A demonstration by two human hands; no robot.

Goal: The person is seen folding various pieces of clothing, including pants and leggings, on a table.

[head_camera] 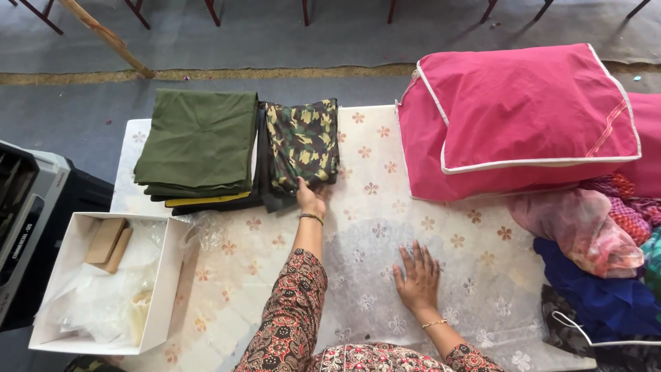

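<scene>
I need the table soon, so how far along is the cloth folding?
Done: a folded olive cloth tops a stack at the table's far left. In hand: the left hand touches the folded camouflage cloth beside it, while the right hand lies flat on the bare tablecloth. Left: loose coloured fabrics heaped at the right, below the pink bag.

Floral-clothed table (441,227) (folded fabrics (234,148) atop)

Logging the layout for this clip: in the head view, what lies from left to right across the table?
White box → olive green folded cloth → camouflage cloth, touched by the left hand → right hand flat on the tablecloth → pink storage bag.
</scene>
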